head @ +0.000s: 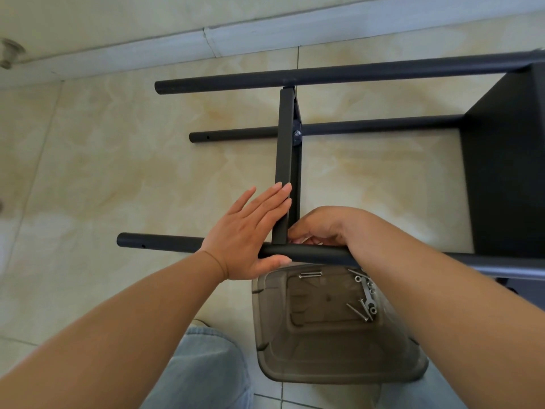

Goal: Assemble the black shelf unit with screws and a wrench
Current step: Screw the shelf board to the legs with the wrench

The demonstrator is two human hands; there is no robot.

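Lay sideways on the tiled floor (pixel 118 172), black shelf unit (pixel 507 160) likely rigid, light, smooth; flat-fingered left hand (pixel 250 234) braced the middle shelf panel (pixel 283 160) above the near leg tube (pixel 309 254), right hand (pixel 321 228) at three o'clock, fingers curled on something hidden.

The floor (pixel 118 160) is laid with large glossy tiles in cream and beige, marbled with yellowish veins and divided by thin pale grout lines. A white tiled skirting (pixel 147 51) runs along the foot of the wall (pixel 118 13), which is beige too. Soft daylight spreads evenly, with a brighter glare at the left edge.
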